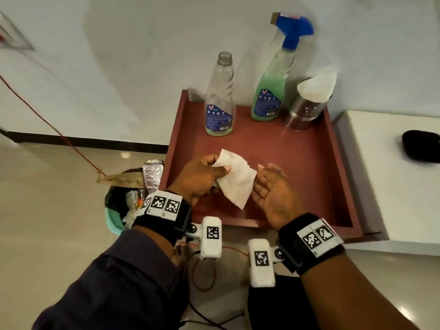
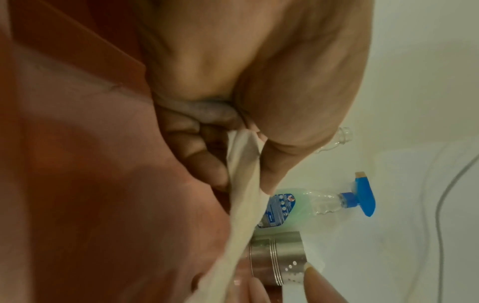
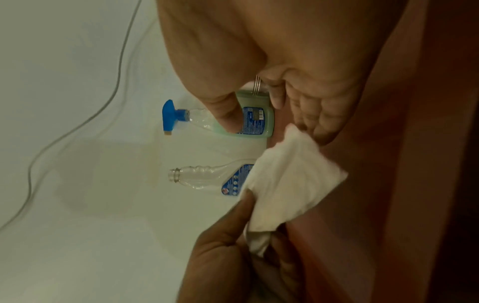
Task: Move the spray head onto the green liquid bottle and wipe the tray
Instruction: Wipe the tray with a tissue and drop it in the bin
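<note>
A blue spray head [image 1: 295,27] sits on the green liquid bottle [image 1: 271,96] at the back of the red-brown tray [image 1: 309,167]. To its left stands a nearly empty clear bottle [image 1: 220,98] with no cap. My left hand [image 1: 202,177] pinches a folded white tissue [image 1: 237,179] above the tray's front part. My right hand [image 1: 273,189] is beside the tissue's right edge, palm up, fingers relaxed and holding nothing. The left wrist view shows the tissue [image 2: 243,194] between thumb and fingers; the right wrist view shows the tissue [image 3: 287,184], both bottles and the spray head [image 3: 169,116].
A steel cup [image 1: 307,108] holding white tissues stands at the tray's back right corner. A bin [image 1: 121,206] with rubbish sits on the floor left of the tray. A white counter [image 1: 392,186] with a black object [image 1: 421,148] lies to the right. A wall is close behind.
</note>
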### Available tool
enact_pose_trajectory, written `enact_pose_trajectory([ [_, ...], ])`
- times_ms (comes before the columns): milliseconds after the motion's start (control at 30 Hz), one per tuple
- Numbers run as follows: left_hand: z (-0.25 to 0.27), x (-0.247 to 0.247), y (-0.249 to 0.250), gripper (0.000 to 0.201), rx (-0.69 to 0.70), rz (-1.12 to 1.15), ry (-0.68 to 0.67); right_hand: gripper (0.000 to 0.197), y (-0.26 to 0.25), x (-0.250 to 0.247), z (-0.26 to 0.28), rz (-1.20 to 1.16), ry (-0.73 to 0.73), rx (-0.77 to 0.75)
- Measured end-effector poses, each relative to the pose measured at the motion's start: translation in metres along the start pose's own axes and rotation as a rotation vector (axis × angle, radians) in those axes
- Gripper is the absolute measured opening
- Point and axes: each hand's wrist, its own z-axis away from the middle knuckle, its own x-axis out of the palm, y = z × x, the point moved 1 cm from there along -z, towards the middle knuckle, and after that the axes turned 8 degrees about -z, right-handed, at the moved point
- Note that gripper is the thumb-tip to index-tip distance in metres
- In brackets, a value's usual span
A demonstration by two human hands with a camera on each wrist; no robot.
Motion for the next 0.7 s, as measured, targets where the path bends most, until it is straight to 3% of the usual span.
enact_pose_trajectory([
  [100, 0.005, -0.017, 0.009, 0.016, 0.070, -0.087, 0.109, 0.040, 0.003, -0.004, -0.009, 0.094, 0.001, -0.060],
  [300, 0.013, -0.110, 0.031, 0.007, 0.159, -0.246, 0.327, 0.003, 0.024, -0.001, -0.022, 0.343, -0.079, -0.053],
  [433, 0.021, -0.171, 0.003, 0.008, 0.043, -0.266, 0.467, 0.007, 0.022, -0.006, -0.025, 0.430, -0.119, -0.099],
  [533, 0.019, -0.193, -0.046, 0.009, -0.173, -0.183, 0.544, 0.009, 0.024, -0.008, -0.028, 0.466, -0.119, -0.119],
  [600, 0.012, -0.197, -0.084, 0.021, -0.296, -0.274, 0.535, 0.009, 0.024, -0.009, -0.030, 0.499, -0.114, -0.137],
  [700, -0.003, -0.195, -0.127, 0.027, -0.355, -0.501, 0.431, 0.009, 0.024, -0.009, -0.030, 0.521, -0.102, -0.151],
])
